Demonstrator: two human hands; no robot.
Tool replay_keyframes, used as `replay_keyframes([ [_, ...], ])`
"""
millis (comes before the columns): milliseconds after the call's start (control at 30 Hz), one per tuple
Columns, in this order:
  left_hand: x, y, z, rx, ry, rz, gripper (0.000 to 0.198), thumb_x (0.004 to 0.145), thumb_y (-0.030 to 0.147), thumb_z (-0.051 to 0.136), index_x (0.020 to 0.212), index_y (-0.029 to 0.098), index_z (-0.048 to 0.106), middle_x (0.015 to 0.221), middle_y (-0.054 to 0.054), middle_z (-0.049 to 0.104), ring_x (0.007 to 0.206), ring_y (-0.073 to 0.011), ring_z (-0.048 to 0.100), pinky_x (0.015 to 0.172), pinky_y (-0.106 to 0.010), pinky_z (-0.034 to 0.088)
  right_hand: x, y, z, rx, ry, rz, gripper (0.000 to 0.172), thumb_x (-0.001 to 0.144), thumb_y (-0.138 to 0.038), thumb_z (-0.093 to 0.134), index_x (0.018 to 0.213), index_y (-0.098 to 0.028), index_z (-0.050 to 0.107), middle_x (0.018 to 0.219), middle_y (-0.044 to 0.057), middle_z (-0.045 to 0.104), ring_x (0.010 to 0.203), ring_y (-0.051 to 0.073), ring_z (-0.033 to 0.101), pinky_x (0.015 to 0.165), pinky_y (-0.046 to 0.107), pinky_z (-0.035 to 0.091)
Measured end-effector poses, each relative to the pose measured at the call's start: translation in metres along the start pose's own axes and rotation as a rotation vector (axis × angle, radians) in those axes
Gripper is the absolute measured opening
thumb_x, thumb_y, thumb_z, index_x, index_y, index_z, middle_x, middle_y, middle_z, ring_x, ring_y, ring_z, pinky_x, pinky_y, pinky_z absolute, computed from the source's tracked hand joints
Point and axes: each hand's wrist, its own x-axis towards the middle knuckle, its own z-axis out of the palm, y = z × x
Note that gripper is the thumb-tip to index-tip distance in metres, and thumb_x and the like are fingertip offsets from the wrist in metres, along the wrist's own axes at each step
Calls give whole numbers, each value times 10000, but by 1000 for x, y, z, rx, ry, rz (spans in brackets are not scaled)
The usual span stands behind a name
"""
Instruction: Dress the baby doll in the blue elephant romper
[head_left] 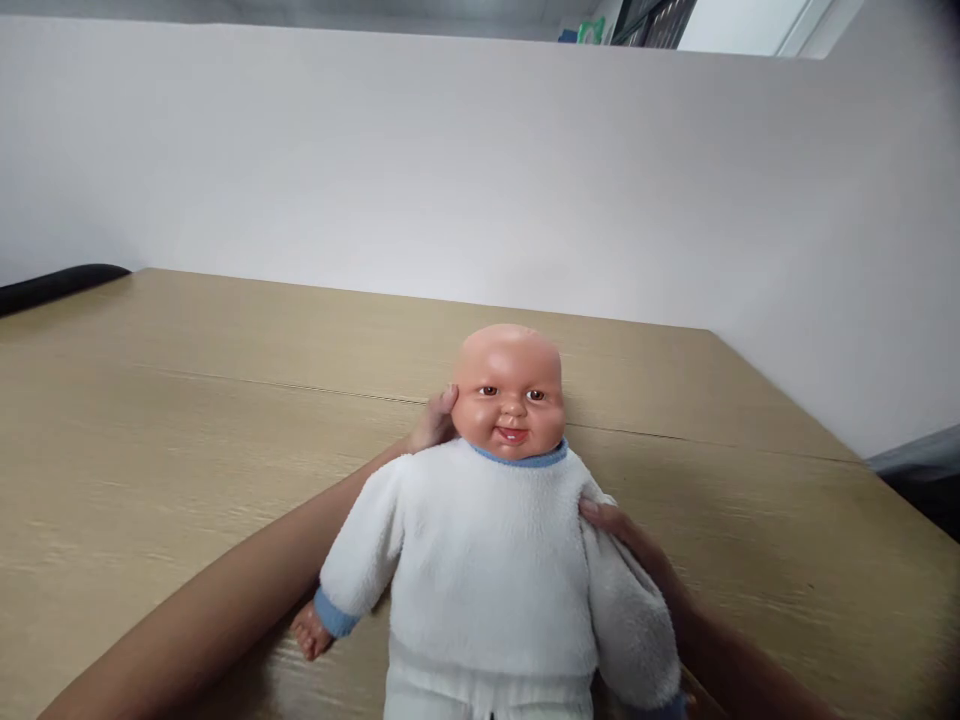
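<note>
A bald baby doll [491, 560] in a fuzzy white outfit with blue collar and cuffs faces me over the table, its legs cut off by the lower edge of the view. My left hand [436, 418] cups the side and back of the doll's head, thumb by its ear; the other fingers are hidden behind it. At the doll's shoulder and upper arm, on the right side of the view, my right hand [611, 522] grips with the thumb in front. Its remaining fingers are out of sight behind the sleeve.
The wooden table [225, 450] has a seam running across it and meets a white wall [450, 170] at the back. A black curved object [67, 283] stands at the far left edge. Something dark and grey [919, 470] is beyond the right edge.
</note>
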Motion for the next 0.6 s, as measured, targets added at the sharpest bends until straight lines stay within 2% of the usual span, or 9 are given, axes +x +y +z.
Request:
replay_keyframes([
  [167,22,-5,-8,-95,-75,-101,527,938,597,732,1267,191,792,1348,-39,804,1534,-344,550,1343,-424,371,22,-12,1,20,62,32,567,853,-643,816,1164,-170,848,973,104,882,1049,379,826,1006,461,650],
  [333,40,-6,-23,-92,-43,-153,633,951,675,661,1277,147,787,1350,-70,801,1536,-341,547,1337,-428,370,39,-27,7,54,75,47,579,826,-634,849,1158,-160,834,987,102,883,1009,356,837,1003,429,656],
  [533,59,4,-49,-48,-18,-178,657,927,676,670,1296,140,768,1376,-80,788,1530,-344,554,1334,-431,352,48,-28,-2,-16,143,17,677,734,-582,913,1243,-151,794,988,132,878,901,356,837,758,399,674],
  [600,64,8,-58,-38,-39,-195,634,932,651,685,1288,134,770,1373,-91,788,1521,-355,563,1333,-443,349,49,-26,-5,-73,135,-43,749,734,-575,915,1339,-162,755,1066,141,875,921,357,832,769,403,668],
])
